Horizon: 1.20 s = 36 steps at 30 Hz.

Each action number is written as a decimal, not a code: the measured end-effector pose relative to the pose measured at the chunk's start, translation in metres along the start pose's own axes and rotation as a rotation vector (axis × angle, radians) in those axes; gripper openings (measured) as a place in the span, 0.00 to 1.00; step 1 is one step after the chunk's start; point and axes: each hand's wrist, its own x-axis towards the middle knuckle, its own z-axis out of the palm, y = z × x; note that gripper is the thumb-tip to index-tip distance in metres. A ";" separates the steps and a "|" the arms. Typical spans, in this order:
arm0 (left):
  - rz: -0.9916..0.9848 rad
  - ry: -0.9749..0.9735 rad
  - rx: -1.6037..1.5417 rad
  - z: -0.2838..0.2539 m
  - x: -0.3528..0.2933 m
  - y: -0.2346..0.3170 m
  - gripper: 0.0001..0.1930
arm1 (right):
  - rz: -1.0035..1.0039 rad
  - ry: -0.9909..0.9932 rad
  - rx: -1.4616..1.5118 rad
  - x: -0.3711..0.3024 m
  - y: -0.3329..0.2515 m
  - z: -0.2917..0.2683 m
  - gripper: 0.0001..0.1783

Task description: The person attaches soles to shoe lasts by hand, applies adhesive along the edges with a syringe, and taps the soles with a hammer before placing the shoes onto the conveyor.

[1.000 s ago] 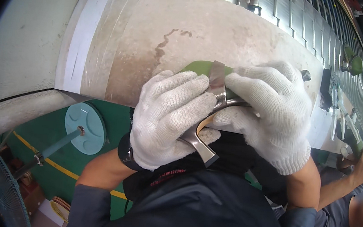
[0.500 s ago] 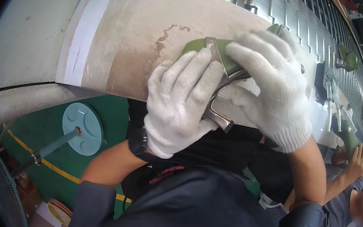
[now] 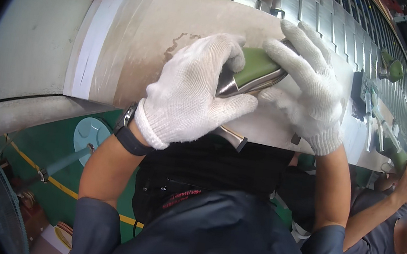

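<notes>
Toward six o'clock, I saw a slanting line of red lettering [image 3: 182, 199] on black cloth [image 3: 231, 168].

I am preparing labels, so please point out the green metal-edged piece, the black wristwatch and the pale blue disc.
Green metal-edged piece [image 3: 257, 66]: head view, on its green face.
Black wristwatch [image 3: 131, 141]: head view, on its strap.
Pale blue disc [image 3: 89, 134]: head view, on its broad face.
</notes>
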 end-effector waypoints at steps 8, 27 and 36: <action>0.031 0.088 0.052 0.006 0.013 0.007 0.18 | 0.136 -0.209 0.032 0.040 -0.017 -0.032 0.40; 0.110 -0.256 0.134 0.027 0.067 0.026 0.48 | 0.497 0.018 -0.138 -0.088 0.010 -0.025 0.32; 0.077 -0.309 0.183 0.024 0.069 0.032 0.48 | 0.456 0.281 0.702 -0.060 -0.006 -0.047 0.21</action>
